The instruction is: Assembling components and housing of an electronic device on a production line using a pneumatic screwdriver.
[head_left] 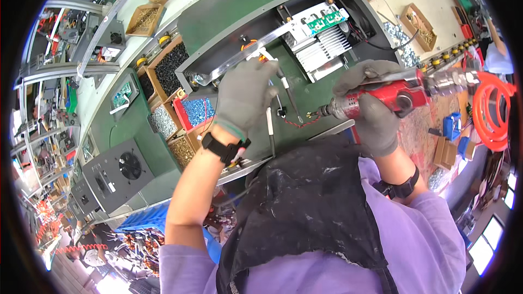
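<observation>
My right hand [376,122], in a grey glove, is wrapped round a red air screwdriver [395,98]. Its bit points left, over the near edge of the bench, apart from the chassis. My left hand [239,98], also gloved, is closed at the near side of a dark metal chassis [231,41]. Its fingers are on a cable [265,53] with white sleeving, though the fingertips are partly hidden. Cable ends with white sleeves [284,83] hang beside that hand. A silver finned heat sink [322,51] with a green circuit board [326,22] sits inside the chassis.
Left of the chassis stand bins of black screws [170,68] and a red-edged bin of bluish screws [197,112]. A dark panel with a fan [117,174] lies at the left. An orange coiled air hose [493,111] hangs at the right. Cardboard screw trays [418,26] lie beyond.
</observation>
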